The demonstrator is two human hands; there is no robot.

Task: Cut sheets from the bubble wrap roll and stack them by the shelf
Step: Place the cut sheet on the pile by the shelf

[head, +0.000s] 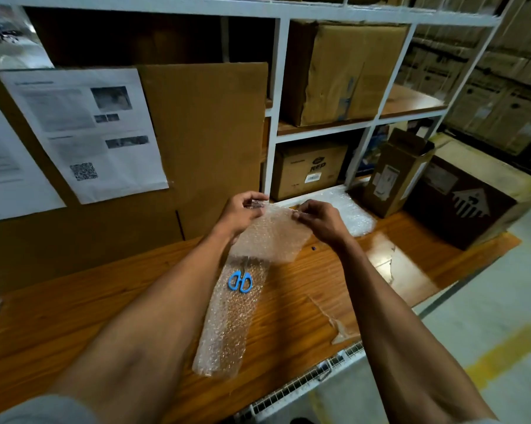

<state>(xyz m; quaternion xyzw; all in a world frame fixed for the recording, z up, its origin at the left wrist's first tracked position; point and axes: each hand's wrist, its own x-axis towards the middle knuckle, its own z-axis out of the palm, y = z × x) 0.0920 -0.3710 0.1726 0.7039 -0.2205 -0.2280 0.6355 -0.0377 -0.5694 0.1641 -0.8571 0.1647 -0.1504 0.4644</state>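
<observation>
Both hands hold one clear bubble wrap sheet (270, 237) up over the brown wooden counter (74, 301); the left hand (242, 211) pinches its far left corner and the right hand (317, 217) pinches the far right corner. So this sheet is cut but not stacked yet. A small pile of clear bubble wrap sheets (351, 214) lies by the white shelf (276, 117); I cannot count them. One long clear bubble wrap strip (227, 325) lies flat, with one pair of blue-handled scissors (240, 281) on it.

Two hands (242, 209) (316, 217), one scissors (240, 281), two pinned papers (87, 133) (4, 166).
</observation>
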